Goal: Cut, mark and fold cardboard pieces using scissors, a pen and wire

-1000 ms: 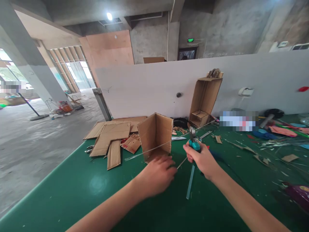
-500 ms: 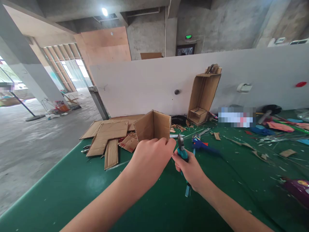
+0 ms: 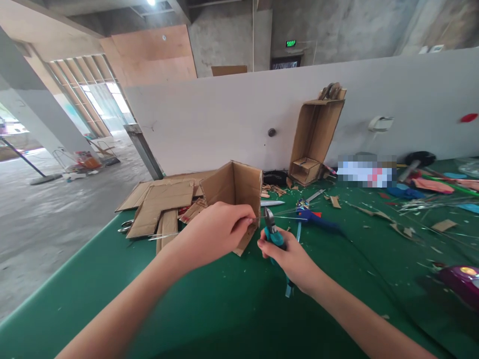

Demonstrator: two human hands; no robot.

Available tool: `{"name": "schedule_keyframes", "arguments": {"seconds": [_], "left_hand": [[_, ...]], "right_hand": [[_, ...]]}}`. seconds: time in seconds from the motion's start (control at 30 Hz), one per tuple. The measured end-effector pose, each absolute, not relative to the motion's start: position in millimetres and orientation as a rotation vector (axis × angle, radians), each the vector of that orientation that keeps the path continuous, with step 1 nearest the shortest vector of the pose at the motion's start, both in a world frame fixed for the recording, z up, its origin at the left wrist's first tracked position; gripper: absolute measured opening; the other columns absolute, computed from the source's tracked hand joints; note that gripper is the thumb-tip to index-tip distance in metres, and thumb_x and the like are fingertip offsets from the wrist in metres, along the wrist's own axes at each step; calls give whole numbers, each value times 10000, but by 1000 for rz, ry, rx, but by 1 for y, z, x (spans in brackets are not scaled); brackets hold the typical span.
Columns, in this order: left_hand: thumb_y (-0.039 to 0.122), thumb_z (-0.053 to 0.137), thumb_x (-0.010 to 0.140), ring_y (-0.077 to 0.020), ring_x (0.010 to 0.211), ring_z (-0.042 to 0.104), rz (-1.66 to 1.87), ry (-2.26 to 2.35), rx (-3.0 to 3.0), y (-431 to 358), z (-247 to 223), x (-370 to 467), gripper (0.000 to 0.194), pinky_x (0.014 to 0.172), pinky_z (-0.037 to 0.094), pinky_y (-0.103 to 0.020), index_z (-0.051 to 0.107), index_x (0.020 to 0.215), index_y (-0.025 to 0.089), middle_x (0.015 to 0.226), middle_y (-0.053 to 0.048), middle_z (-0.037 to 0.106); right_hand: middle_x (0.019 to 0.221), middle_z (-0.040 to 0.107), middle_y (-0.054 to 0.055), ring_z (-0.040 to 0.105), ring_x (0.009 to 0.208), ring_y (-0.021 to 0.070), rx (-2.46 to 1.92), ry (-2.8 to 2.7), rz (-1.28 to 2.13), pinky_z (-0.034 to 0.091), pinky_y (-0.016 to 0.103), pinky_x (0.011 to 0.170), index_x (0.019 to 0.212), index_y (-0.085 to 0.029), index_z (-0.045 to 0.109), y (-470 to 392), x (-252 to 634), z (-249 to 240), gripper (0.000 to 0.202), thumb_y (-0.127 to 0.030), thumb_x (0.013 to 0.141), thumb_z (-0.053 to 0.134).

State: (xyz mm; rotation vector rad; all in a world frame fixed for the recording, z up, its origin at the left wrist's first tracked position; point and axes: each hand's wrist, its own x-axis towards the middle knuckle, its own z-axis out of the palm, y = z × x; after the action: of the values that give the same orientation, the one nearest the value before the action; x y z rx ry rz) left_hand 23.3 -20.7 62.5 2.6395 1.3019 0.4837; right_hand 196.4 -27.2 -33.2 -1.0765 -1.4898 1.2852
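Observation:
My left hand (image 3: 220, 227) is closed in a pinch on a thin wire (image 3: 258, 218), which runs out to the right past the fingertips. Thin shiny ends also show left of the wrist. In my right hand (image 3: 290, 257) are diagonal cutting pliers (image 3: 274, 235) with teal handles; their metal jaws point up and lie close to the wire. Whether the jaws touch the wire, I cannot tell. Directly behind my left hand stands a folded cardboard piece (image 3: 247, 187), partly covered by that hand. A blue glue gun (image 3: 318, 221) lies to the right of the pliers.
Flat cardboard pieces (image 3: 164, 196) and scissors (image 3: 125, 227) lie at the left on the green table (image 3: 224, 309). A tall open cardboard box (image 3: 318, 134) leans at the white partition (image 3: 209, 119). Scraps and wires litter the right side, near a purple object (image 3: 458, 281).
My left hand has moved left, away from the pliers, and the wire between them now shows. The pliers have shifted slightly left. The view has tilted down a little.

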Motion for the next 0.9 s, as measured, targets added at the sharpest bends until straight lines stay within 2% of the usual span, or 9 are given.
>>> {"name": "schedule_keyframes", "arguments": {"seconds": [0.13,0.3,0.6,0.73,0.9], "left_hand": [[230,388,901,-108,538,520,500,1273,2584,-21,63,24,282,498,295,-235,664,846,251,680,38,656],[228,387,896,-110,519,509,516,1251,2584,-21,62,24,295,493,288,-244,675,833,232,655,22,648],[216,385,893,-107,499,482,500,1284,2623,-23,60,24,295,478,258,-255,668,813,236,629,29,628],[220,385,892,-114,517,501,503,1304,2646,-22,58,25,286,493,285,-245,663,828,242,642,27,637],[239,385,890,-133,533,538,532,1305,2672,-20,55,25,295,521,333,-240,673,829,228,649,-5,644]], "right_hand": [[611,473,-40,439,593,127,-1047,-1451,1323,334,278,607,743,-211,466,-28,195,-34,234,-416,758,577],[595,449,-40,426,563,128,-1073,-1464,1311,319,265,538,737,-214,475,-28,195,-38,283,-481,794,552],[491,418,-39,368,456,115,-1270,-1587,1083,253,265,448,590,-220,398,-28,198,-36,390,-512,832,493],[500,406,-45,350,445,110,-1283,-1613,1046,258,263,443,610,-222,395,-29,199,-36,373,-502,838,488],[592,484,-27,413,511,120,-1261,-1633,1042,290,253,471,736,-208,474,-29,199,-39,282,-463,856,481]]}}
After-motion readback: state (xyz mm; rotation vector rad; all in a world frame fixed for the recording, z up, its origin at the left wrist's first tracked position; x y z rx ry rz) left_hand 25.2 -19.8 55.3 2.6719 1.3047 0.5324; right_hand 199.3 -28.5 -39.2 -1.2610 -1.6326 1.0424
